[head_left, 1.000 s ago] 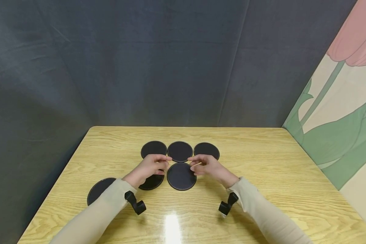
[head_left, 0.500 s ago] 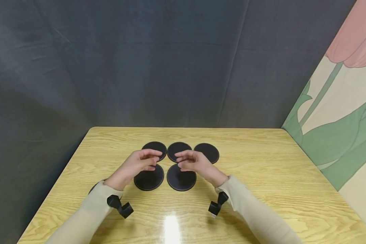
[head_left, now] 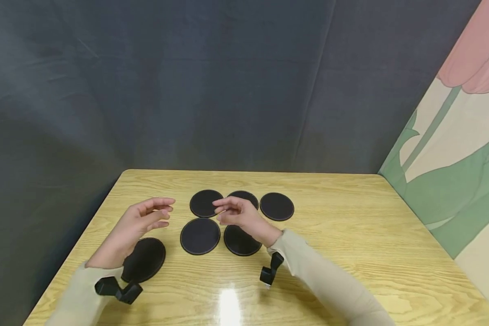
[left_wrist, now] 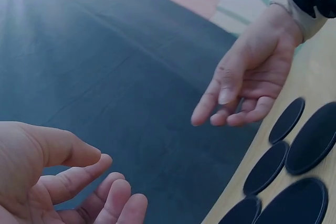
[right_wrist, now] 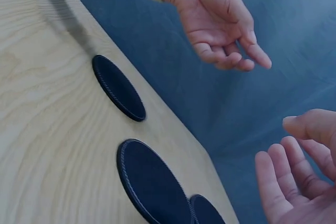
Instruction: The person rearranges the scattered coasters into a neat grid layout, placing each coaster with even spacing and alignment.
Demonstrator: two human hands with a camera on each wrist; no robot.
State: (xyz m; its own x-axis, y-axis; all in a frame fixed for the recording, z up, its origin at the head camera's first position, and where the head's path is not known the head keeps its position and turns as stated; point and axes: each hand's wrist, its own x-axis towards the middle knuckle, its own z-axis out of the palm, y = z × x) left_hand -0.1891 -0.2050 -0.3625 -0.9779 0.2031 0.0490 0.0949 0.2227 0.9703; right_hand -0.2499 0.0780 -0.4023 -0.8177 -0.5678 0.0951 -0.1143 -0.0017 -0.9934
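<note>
Several round black coasters with stitched rims lie flat on the wooden table (head_left: pixel 350 235). My left hand (head_left: pixel 140 222) hovers over the table's left side, fingers loosely bent and holding nothing. Below its wrist lies the lone left coaster (head_left: pixel 146 260), partly covered by the hand and forearm. My right hand (head_left: pixel 242 217) floats above the grouped coasters, also relaxed with nothing in it. It hides parts of the back middle coaster (head_left: pixel 246 195) and the front right coaster (head_left: pixel 240 240). Beside it, the front left coaster (head_left: pixel 200 236), back left coaster (head_left: pixel 205 203) and back right coaster (head_left: pixel 277 206) show.
A dark blue curtain (head_left: pixel 228 90) hangs behind the table and along its left. On the right stands a wall panel (head_left: pixel 452 172) with a painted pink tulip and green leaves. Each wrist carries a small black camera, such as the left wrist camera (head_left: pixel 118 290).
Both hands have moved left, the left one further, widening the gap between them. The lone left coaster shows more than half a second ago. The coasters stay where they were.
</note>
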